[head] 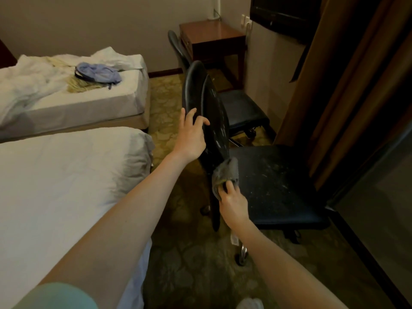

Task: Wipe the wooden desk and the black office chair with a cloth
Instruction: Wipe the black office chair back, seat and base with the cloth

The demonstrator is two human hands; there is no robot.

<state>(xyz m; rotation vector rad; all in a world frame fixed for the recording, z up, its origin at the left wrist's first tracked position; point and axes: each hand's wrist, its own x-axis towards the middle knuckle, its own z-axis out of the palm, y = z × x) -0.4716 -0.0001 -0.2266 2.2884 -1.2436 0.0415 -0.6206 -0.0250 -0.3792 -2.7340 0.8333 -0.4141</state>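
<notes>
A black office chair (276, 184) stands in the middle right, its dusty seat facing right and its glossy backrest (207, 103) upright. My left hand (190, 134) holds the rear edge of the backrest, fingers curled round it. My right hand (231, 204) grips a grey cloth (225, 175) and presses it against the base of the backrest where it meets the seat. The wooden desk (214, 36) stands against the far wall.
A second black chair (240, 108) sits behind the first, toward the desk. Two beds (66, 179) with white sheets fill the left; a blue bag (98, 72) lies on the far one. Brown curtains (347, 85) hang at right. Patterned carpet runs between.
</notes>
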